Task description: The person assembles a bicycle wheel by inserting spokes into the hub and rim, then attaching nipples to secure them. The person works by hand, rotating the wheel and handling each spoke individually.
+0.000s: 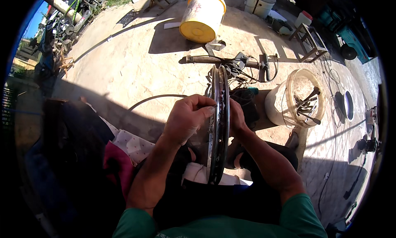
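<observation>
Floor (123, 68): pale concrete, brightly lit ahead of me, shaded nearer my seat and down at the lower right.
Tub (202, 11): yellow and white, lying tipped beyond my work, its base toward me.
Bucket (277, 101): whitish, right of my right hand and well apart from it, leaning so its mouth shows.
Rim (219, 130): bare metal, upright between my forearms, its channel facing me; its long axis runs from my lap straight away from me, the far end tilting very slightly right.
Handlebar (206, 60): on the floor just past the rim's far end, lying crosswise to it, cables tangled about its right half.
Left hand (185, 117): on the rim's left side, fingers curled, thumb and forefinger drawn close at its edge; whether the tips meet or pinch anything, I cannot tell.
Right hand (237, 117): opposite, against the rim's right side; the fingertips are hidden behind the metal, so how tightly they close I cannot tell.
Nearness: rim directly between both hands, neither clearly nearer.
Tools (307, 104): dark handles sticking out of the bucket.
</observation>
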The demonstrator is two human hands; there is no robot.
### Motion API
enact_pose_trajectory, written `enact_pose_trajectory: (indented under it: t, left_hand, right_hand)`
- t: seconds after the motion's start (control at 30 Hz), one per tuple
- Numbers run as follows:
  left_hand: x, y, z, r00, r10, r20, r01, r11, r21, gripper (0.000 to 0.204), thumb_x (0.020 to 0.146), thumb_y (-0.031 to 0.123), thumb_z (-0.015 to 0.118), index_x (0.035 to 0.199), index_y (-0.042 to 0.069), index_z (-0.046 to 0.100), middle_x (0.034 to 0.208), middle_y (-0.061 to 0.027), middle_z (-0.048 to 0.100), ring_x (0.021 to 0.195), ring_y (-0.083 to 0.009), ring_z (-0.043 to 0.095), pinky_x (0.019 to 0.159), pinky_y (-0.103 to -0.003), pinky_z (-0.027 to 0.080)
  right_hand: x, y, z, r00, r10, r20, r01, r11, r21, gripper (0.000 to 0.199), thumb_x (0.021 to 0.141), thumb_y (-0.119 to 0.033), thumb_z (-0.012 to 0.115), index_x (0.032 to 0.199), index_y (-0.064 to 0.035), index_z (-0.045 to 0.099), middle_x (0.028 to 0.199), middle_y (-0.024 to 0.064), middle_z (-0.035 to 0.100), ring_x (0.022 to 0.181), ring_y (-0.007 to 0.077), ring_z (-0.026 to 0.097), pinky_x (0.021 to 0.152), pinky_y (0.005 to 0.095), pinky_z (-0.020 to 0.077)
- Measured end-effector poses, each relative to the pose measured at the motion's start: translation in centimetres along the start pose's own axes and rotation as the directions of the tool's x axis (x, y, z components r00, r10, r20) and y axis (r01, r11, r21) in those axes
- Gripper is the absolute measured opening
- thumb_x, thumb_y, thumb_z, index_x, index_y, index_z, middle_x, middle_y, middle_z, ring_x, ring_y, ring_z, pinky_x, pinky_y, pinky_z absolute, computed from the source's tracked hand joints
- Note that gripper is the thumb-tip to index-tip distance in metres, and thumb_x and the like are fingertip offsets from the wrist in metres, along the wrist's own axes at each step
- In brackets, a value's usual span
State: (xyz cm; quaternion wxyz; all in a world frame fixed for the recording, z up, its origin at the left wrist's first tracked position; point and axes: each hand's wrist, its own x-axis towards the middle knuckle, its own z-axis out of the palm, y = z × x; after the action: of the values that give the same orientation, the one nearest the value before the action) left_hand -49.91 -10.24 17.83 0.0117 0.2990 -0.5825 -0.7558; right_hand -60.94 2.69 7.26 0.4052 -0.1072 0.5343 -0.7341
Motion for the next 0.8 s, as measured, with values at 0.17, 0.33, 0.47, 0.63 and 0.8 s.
enact_pose_trajectory:
  t: [0.17, 0.33, 0.47, 0.63, 0.8]
  left_hand:
    - [3.2, -0.8, -1.0, 0.959, 0.284, 0.008, -0.273, 0.914, 0.301, 0.018, 0.094, 0.011, 0.066, 0.102, -0.005, 0.068, 0.084, -0.0024, 0.066, 0.072, -0.0043, 0.053, 0.063, -0.021, 0.043]
    - [5.0, -1.7, -1.8, 0.881, 0.468, 0.065, -0.440, 0.761, 0.477, 0.016, 0.094, 0.011, 0.066, 0.099, -0.003, 0.069, 0.087, -0.0054, 0.069, 0.075, -0.0089, 0.059, 0.067, -0.025, 0.048]
    - [5.1, -0.5, -1.7, 0.856, 0.502, 0.125, -0.462, 0.634, 0.620, 0.013, 0.090, 0.011, 0.067, 0.097, 0.000, 0.071, 0.086, -0.0093, 0.068, 0.074, -0.0155, 0.062, 0.069, -0.030, 0.050]
    - [4.9, -0.1, -1.9, 0.850, 0.510, 0.131, -0.447, 0.568, 0.691, 0.013, 0.086, 0.011, 0.068, 0.094, 0.003, 0.073, 0.083, -0.0128, 0.064, 0.076, -0.0251, 0.064, 0.071, -0.036, 0.050]
    - [4.7, 0.5, -2.2, 0.856, 0.494, 0.150, -0.425, 0.508, 0.749, 0.013, 0.086, 0.011, 0.067, 0.094, 0.003, 0.073, 0.084, -0.0144, 0.064, 0.080, -0.0288, 0.065, 0.074, -0.038, 0.050]
  right_hand:
    - [0.2, 0.4, -0.6, 0.997, 0.064, 0.031, -0.063, 0.998, -0.031, 0.039, 0.100, -0.033, 0.046, 0.097, -0.0012, 0.068, 0.080, 0.0009, 0.061, 0.071, 0.0088, 0.053, 0.066, 0.0260, 0.0412]
    - [0.4, 1.2, -0.1, 0.997, 0.065, 0.036, -0.065, 0.998, -0.010, 0.037, 0.099, -0.036, 0.051, 0.089, -0.0044, 0.067, 0.069, -0.0031, 0.054, 0.060, 0.0055, 0.044, 0.055, 0.0240, 0.0319]
    - [0.8, 2.6, -0.4, 1.000, 0.014, 0.023, -0.013, 0.999, -0.039, 0.036, 0.098, -0.038, 0.055, 0.080, -0.0081, 0.064, 0.062, -0.0071, 0.044, 0.053, 0.0037, 0.034, 0.048, 0.0247, 0.0229]
    - [0.7, 2.2, 0.4, 0.997, 0.066, 0.043, -0.064, 0.997, -0.052, 0.036, 0.098, -0.038, 0.056, 0.077, -0.0100, 0.062, 0.062, -0.0082, 0.039, 0.053, 0.0034, 0.032, 0.048, 0.0248, 0.0214]
    - [0.6, 2.4, 0.7, 0.996, 0.062, 0.064, -0.058, 0.996, -0.070, 0.036, 0.098, -0.038, 0.056, 0.076, -0.0102, 0.061, 0.061, -0.0088, 0.038, 0.052, 0.0035, 0.031, 0.048, 0.0245, 0.0210]
